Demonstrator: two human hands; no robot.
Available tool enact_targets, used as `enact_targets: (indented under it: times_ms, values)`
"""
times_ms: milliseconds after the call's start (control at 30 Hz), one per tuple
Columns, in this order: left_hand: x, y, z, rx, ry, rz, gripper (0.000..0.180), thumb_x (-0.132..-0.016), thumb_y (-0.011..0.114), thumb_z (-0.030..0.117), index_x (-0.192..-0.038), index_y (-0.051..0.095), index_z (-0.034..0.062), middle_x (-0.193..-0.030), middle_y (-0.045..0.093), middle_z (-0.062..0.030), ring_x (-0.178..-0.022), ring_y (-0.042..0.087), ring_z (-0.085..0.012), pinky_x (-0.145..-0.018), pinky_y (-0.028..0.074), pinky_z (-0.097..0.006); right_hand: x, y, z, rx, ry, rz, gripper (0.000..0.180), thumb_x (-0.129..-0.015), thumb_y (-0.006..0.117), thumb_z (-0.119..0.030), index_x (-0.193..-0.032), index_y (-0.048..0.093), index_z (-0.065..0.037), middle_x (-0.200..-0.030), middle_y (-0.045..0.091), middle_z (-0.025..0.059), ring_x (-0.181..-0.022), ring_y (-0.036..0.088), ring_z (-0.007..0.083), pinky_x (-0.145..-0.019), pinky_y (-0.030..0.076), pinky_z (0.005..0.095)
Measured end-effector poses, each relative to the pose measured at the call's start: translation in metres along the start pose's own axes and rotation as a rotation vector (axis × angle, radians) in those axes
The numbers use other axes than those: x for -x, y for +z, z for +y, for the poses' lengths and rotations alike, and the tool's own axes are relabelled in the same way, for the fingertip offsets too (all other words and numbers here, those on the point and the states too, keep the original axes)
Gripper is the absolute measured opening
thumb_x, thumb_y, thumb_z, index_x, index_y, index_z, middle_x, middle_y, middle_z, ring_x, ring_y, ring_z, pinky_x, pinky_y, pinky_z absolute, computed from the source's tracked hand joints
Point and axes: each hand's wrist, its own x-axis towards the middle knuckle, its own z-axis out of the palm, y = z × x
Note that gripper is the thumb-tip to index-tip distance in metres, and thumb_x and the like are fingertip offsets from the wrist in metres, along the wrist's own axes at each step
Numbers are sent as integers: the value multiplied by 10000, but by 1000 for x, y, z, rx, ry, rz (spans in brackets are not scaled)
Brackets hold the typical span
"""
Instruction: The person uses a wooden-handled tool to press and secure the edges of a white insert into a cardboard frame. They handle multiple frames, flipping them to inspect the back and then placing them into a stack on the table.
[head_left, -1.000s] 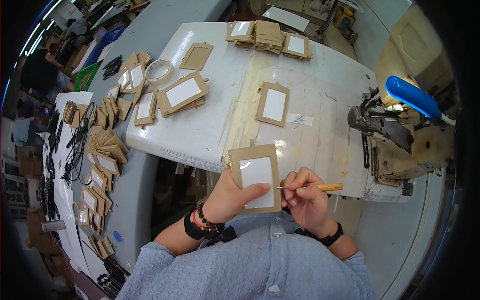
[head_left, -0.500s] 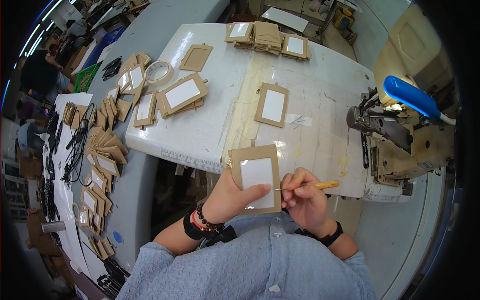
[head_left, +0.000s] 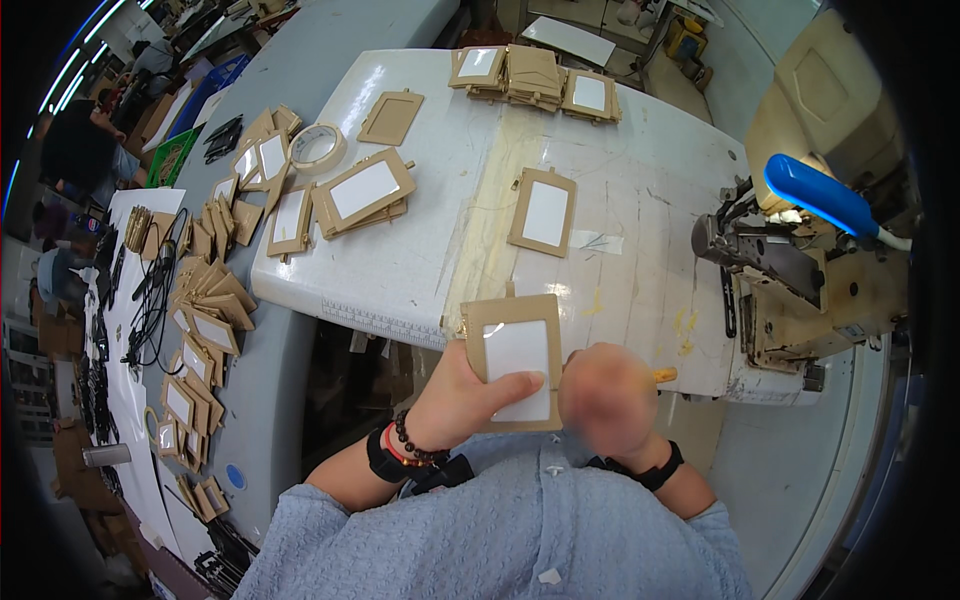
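Observation:
My left hand (head_left: 465, 388) is closed around a beige card holder (head_left: 475, 345) with a clear window and white insert, its thumb pressed on the window. A small tab sticks up from the holder's top edge. Close against the holder's right edge is my right hand (head_left: 607, 400), its fingers smeared. The yellow wooden handle end of a thin pointed tool like an awl (head_left: 666, 375) pokes out from that hand. Its metal tip cannot be seen. Beyond my hands, another beige card holder (head_left: 545, 212) lies flat on the white sewing table (head_left: 640, 290).
A sewing machine (head_left: 790, 270) with a blue lever stands at the right. Stacked card holders (head_left: 535, 76) line the table's far edge. A tape roll (head_left: 318, 147) and more holders (head_left: 362, 190) sit at the left. Many others cover the grey side bench (head_left: 270, 400).
The card holder has shifted very slightly right and down in my left hand. My right hand has turned at the holder's right edge, and the tool's metal shaft is no longer visible.

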Motion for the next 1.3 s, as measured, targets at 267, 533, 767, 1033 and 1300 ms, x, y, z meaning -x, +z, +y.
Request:
enact_targets:
  times_ms: [267,533,767,1033,1300]
  values:
    - [1,1,-1,12,-9,-15,275,-788,677,78,-1032,618,-36,-901,666,-63,-803,615,-107,-710,507,-262,1,-1,-3,27,6,-19,77,-761,490,-25,-795,545,16,-793,560,157,-701,538,187,-641,459,283]
    - [2,0,-2,40,-11,-10,296,-798,673,69,-1067,600,-32,-942,660,-64,-848,613,-114,-746,505,-269,2,0,0,24,19,-9,87,-814,480,-37,-848,543,13,-813,563,150,-694,531,183,-672,470,304]
    - [0,-5,-4,205,-21,0,459,-824,644,65,-1247,478,6,-1104,611,-82,-992,613,-171,-852,509,-327,0,7,0,123,-197,166,175,-966,440,-145,-969,527,7,-838,604,146,-697,541,154,-720,489,294]
    - [-13,-4,-17,377,75,-33,374,-894,639,98,-1233,501,21,-1171,576,-66,-1074,544,-138,-909,450,-316,-11,9,4,837,-153,226,193,-910,642,-88,-1056,582,21,-861,605,17,-777,517,43,-668,424,180]
    - [-15,-57,-4,346,74,-673,763,-874,621,397,-1422,327,-44,-1410,425,-195,-1304,431,-285,-1092,322,-432,-8,9,-57,1018,-197,176,170,-933,612,-136,-1010,600,15,-843,603,19,-761,522,72,-681,435,215]
